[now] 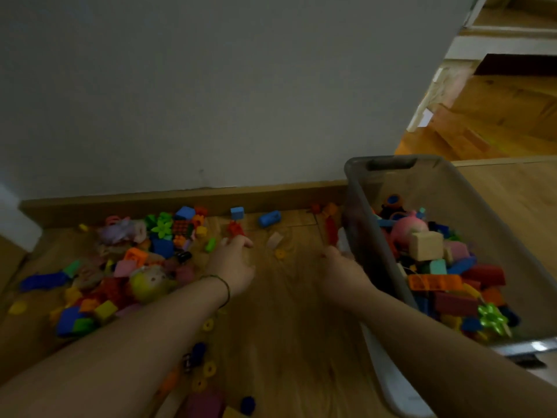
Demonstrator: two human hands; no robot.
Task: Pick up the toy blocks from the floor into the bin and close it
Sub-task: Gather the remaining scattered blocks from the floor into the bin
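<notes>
My left hand (233, 267) hovered low over the floor, fingers loosely bent and holding nothing. The red block (235, 229) lay just beyond its fingertips, toward the skirting board. My right hand (342, 268) was beside the grey bin (446, 188), farther from the block. Blur hid whether it gripped anything.

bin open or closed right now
Open: no lid sits on the bin; its top is uncovered, and the blocks piled inside show from above.
</notes>
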